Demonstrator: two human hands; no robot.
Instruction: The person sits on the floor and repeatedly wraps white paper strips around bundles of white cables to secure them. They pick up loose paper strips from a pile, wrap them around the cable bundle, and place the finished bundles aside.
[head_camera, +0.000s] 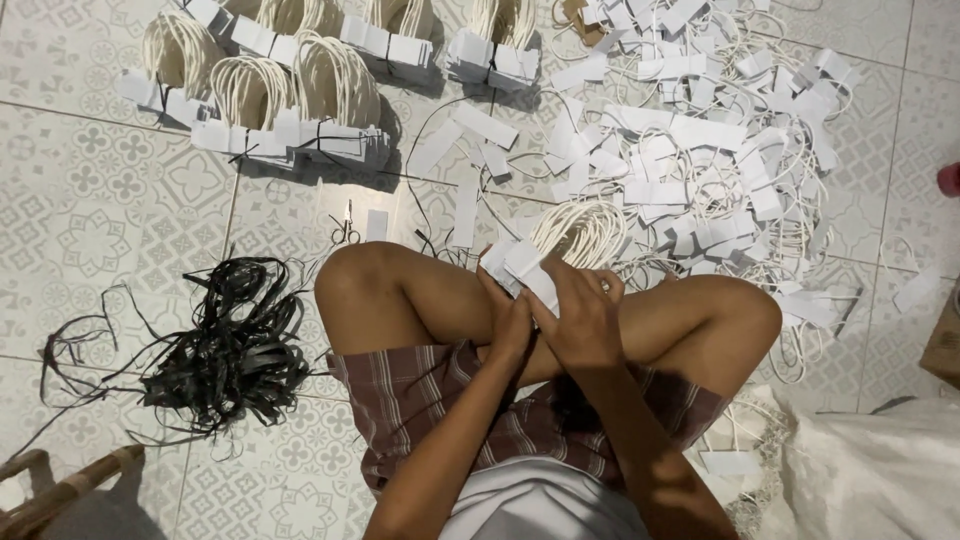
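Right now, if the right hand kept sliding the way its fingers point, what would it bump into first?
The right hand points up and left, so it would first meet the stack of white paper tags it already touches. Past that lies a loose white strip on the tiled floor, though depth is unclear.

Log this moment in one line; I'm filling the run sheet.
hands: left hand and right hand grip stack of white paper tags with cord loops | nearby: tied bundles, black strips
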